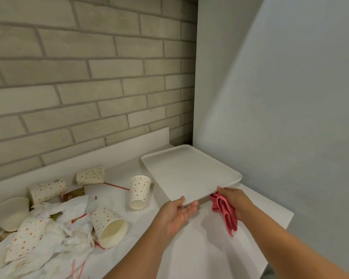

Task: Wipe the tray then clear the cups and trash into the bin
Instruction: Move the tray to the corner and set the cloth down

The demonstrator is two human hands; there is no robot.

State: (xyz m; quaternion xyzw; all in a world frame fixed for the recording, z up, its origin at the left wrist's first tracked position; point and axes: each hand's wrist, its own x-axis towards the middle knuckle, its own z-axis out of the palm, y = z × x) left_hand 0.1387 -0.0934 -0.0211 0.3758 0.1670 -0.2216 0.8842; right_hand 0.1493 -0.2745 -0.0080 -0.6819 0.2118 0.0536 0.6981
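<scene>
A white rectangular tray (186, 172) is held just above the white counter at the right, its far corner close to the wall. My left hand (177, 213) grips its near edge, thumb on top and fingers underneath. My right hand (235, 200) holds a bunched pink cloth (225, 212) and its fingertips touch the tray's near right edge. Several dotted paper cups lie on the counter to the left: one upside down (139, 191), one on its side with its mouth toward me (109, 226), two on their sides further back (90, 175) (46, 190).
Crumpled white napkins (65, 228), a flattened dotted cup (25, 238), red straws (116, 186), a white bowl (8, 214) and wrappers cover the counter's left side. A brick wall stands behind, a plain grey wall at the right. The counter's edge (288, 218) runs at the right.
</scene>
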